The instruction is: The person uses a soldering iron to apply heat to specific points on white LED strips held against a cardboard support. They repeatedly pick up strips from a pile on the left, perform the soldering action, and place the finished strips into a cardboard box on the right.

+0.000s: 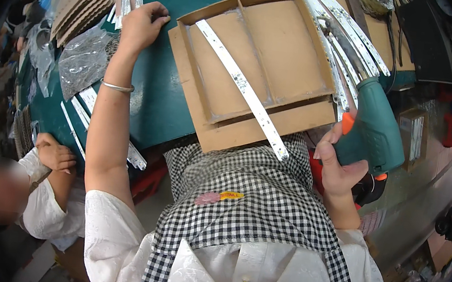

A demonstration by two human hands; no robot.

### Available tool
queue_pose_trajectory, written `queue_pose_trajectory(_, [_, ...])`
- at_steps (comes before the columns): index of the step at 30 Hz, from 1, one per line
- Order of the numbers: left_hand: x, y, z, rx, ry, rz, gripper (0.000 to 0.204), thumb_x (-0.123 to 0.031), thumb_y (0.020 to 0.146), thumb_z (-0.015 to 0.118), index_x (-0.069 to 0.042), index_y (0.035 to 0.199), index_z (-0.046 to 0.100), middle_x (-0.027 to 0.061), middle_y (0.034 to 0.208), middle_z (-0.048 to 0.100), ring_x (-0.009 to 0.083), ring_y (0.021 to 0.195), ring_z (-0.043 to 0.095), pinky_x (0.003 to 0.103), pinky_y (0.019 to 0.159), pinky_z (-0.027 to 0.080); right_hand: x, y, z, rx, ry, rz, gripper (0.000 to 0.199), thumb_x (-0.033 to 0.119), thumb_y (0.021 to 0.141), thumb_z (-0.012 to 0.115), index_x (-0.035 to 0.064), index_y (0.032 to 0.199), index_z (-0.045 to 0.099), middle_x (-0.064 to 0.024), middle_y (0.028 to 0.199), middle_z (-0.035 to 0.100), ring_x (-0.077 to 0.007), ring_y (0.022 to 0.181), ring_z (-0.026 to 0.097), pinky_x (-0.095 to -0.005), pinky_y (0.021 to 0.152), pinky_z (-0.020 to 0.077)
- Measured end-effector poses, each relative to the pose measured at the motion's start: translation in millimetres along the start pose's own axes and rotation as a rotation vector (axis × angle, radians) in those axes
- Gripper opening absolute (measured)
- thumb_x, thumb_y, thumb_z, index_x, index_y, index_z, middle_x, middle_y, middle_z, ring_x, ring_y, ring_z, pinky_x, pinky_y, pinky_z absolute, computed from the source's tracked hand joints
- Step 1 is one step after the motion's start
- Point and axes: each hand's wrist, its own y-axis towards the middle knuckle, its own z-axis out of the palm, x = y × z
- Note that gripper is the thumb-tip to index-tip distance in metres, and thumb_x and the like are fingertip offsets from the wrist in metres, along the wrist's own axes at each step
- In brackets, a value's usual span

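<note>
Left hand (145, 25): fingers curled over dark-green tabletop (150, 99); grip cannot be told. Shallow brown cardboard tray (296, 60), centre: probably light, stiff; lift by walls. Flat white speckled strip (243, 89), diagonal across it: likely flexible; take by edges. Right hand (339, 175): loosely grasping green pistol-shaped tool (380, 122), likely heavier; hold by handle.

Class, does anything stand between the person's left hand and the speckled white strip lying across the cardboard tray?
Yes: the raised left wall of the cardboard tray. The left hand is outside it, over the green tabletop, while the speckled white strip has its upper end inside.
</note>
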Motion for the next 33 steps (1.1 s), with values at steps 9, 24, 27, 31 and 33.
queue_pose_trajectory(9, [-27,-19,-13,0.018,0.107,0.149,0.012,-0.009,0.079,0.073,-0.003,0.09,0.069,0.0147,0.09,0.072,0.0361,0.079,0.069,0.043,0.077,0.055,-6,3,1,-0.03,0.031,0.08,0.071,-0.009,0.085,0.067,-0.0056,0.149,0.035,-0.007,0.096,0.052,-0.0115,0.073,0.056,-0.0247,0.058,0.0521])
queue_pose_trajectory(24, [-50,-58,-29,-0.044,-0.078,-0.026,0.017,-0.005,0.079,0.074,-0.005,0.096,0.078,0.0142,0.085,0.075,0.0266,0.073,0.073,0.034,0.07,0.056,-15,13,9,0.029,0.081,0.061,0.071,-0.01,0.083,0.069,-0.0042,0.147,0.038,-0.0064,0.098,0.055,-0.0097,0.079,0.057,-0.0225,0.061,0.0528])
queue_pose_trajectory(27, [-56,-68,-37,-0.07,-0.202,-0.108,0.015,-0.002,0.082,0.075,-0.002,0.096,0.077,0.0123,0.084,0.076,0.0179,0.075,0.074,0.029,0.07,0.056,-15,17,11,0.042,0.089,0.049,0.071,-0.01,0.083,0.069,-0.0045,0.147,0.038,-0.0065,0.097,0.055,-0.0099,0.077,0.057,-0.0222,0.06,0.0525])
queue_pose_trajectory(31, [-93,-95,-52,-0.062,-0.428,-0.147,0.014,0.001,0.082,0.078,0.002,0.096,0.076,0.0079,0.086,0.076,0.0122,0.079,0.072,0.026,0.073,0.056,-11,26,16,0.054,0.101,0.021,0.07,-0.009,0.084,0.068,-0.0052,0.147,0.038,-0.0071,0.095,0.056,-0.01,0.073,0.058,-0.0216,0.058,0.0517])
queue_pose_trajectory(33, [-122,-112,-58,-0.059,-0.551,-0.107,0.014,0.003,0.081,0.078,0.003,0.095,0.075,0.0076,0.087,0.076,0.0126,0.08,0.07,0.026,0.074,0.056,1,32,21,0.075,0.153,0.091,0.05,-0.008,0.084,0.071,-0.0035,0.129,0.05,-0.0062,0.094,0.06,-0.0107,0.079,0.059,-0.0241,0.068,0.0507])
